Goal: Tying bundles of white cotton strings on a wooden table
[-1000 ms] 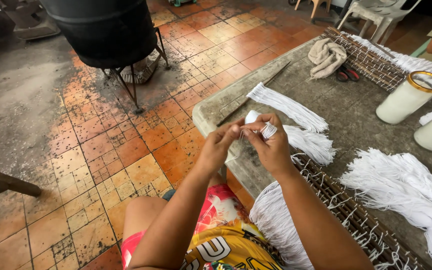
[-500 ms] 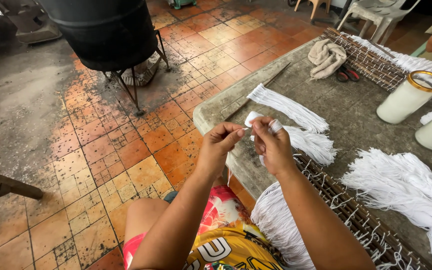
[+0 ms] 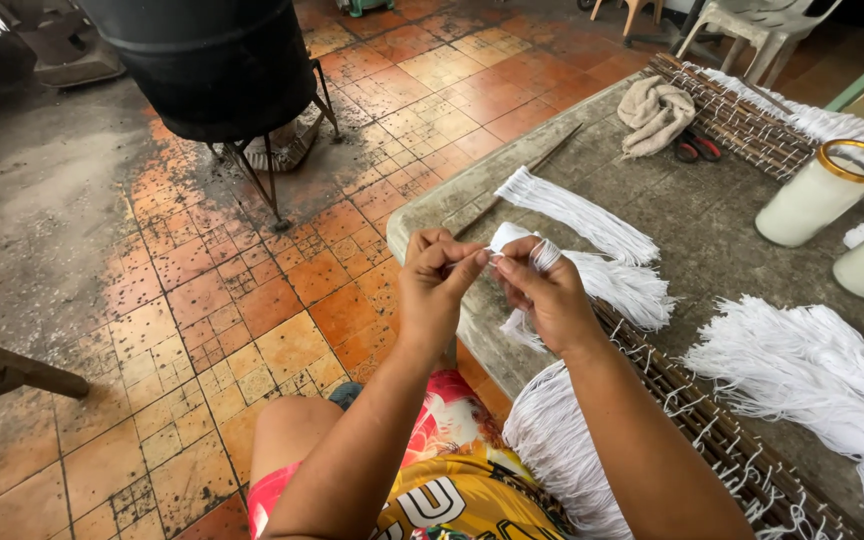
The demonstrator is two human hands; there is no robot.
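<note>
concrete table (image 3: pixel 712 230): hands (image 3: pixel 487 275) closer together on white thread bundle (image 3: pixel 522 245).

hands (image 3: pixel 492 285) raised together, fingertips pinched, forearms converging

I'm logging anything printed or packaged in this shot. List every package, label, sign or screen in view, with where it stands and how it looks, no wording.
No packages, labels, signs or screens show.
Only print: large pale lettering on the person's yellow and red garment, bottom centre, in the lap.
White cylinders, right on the table, one gold-rimmed: plain, no label visible.
</note>
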